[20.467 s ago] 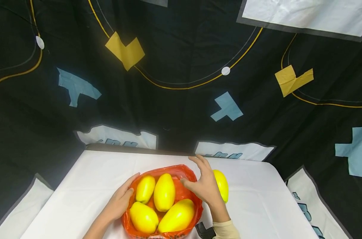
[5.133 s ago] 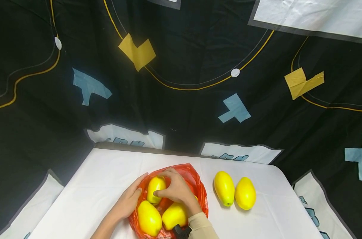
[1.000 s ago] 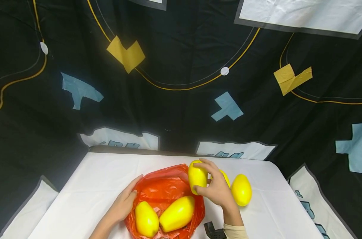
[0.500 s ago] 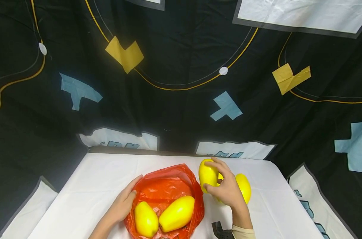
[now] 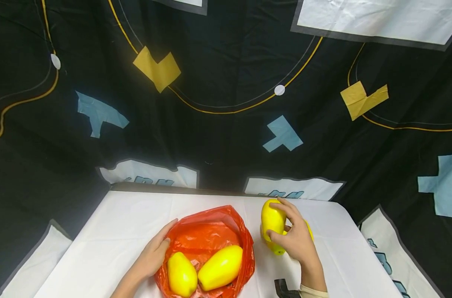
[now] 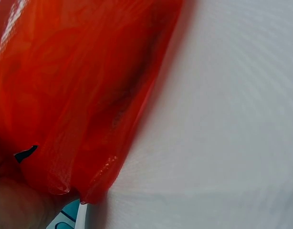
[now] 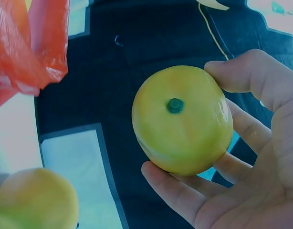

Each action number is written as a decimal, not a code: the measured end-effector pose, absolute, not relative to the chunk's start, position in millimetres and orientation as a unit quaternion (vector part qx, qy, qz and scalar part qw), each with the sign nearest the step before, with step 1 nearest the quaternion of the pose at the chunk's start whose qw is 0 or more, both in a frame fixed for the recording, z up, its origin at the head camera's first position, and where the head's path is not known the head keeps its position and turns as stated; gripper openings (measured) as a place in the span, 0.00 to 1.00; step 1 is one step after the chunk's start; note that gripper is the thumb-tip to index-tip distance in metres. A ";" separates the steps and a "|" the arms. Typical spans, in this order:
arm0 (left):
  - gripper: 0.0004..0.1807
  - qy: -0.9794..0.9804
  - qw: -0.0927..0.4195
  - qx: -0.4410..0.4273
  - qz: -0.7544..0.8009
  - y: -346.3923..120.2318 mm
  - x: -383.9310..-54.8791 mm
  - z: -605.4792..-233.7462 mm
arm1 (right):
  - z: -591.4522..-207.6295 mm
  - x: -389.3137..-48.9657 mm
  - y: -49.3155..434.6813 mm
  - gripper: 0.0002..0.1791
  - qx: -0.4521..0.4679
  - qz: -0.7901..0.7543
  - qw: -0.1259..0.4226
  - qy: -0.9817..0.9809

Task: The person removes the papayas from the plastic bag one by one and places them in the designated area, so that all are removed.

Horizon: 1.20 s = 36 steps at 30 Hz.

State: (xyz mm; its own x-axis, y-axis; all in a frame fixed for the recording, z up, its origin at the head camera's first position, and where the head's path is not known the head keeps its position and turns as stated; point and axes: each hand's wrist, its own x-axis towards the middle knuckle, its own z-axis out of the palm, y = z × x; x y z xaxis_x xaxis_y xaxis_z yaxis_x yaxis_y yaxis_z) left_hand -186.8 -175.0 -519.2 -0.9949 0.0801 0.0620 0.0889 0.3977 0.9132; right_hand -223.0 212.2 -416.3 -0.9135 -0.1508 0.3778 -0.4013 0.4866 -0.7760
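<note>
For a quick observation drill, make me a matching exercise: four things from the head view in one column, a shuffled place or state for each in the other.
Column one:
1. Left hand
2. Right hand
3. Red bag
4. White tabletop

Column two:
A. Open, with two yellow fruits showing inside
B. Beneath the bag
C. Gripping a yellow fruit
D. At the bag's rim

Right pairs: 1-D, 2-C, 3-A, 4-B
</note>
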 end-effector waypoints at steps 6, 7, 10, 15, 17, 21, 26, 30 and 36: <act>0.29 -0.835 0.003 -0.048 -0.549 -174.6 -186.6 -517.8 | -416.6 -221.8 225.1 0.36 0.154 0.467 0.148 -0.858; 0.29 -0.835 0.004 -0.048 -0.549 -174.6 -186.6 -517.9 | -416.9 -221.7 227.3 0.36 0.150 0.466 0.149 -0.859; 0.29 -0.837 0.009 -0.050 -0.545 -174.7 -186.9 -518.8 | -418.1 -221.7 233.6 0.36 0.140 0.465 0.150 -0.861; 0.29 -0.840 0.013 -0.049 -0.541 -174.7 -187.4 -520.5 | -419.8 -221.0 242.5 0.37 0.134 0.471 0.150 -0.859; 0.29 -0.839 0.007 -0.044 -0.543 -174.7 -187.4 -520.8 | -420.0 -220.3 245.9 0.37 0.131 0.473 0.151 -0.858; 0.29 -0.837 -0.004 -0.034 -0.546 -175.2 -187.5 -520.8 | -420.8 -220.2 252.4 0.37 0.117 0.464 0.151 -0.865; 0.29 -0.835 -0.005 -0.034 -0.550 -175.8 -187.1 -520.5 | -421.4 -219.8 259.3 0.36 0.102 0.452 0.154 -0.873; 0.29 -0.835 -0.004 -0.035 -0.549 -175.7 -187.8 -521.2 | -420.3 -217.7 265.0 0.36 0.090 0.445 0.155 -0.877; 0.29 -0.835 -0.004 -0.035 -0.550 -175.8 -188.3 -522.7 | -422.4 -214.1 276.1 0.36 0.079 0.442 0.159 -0.879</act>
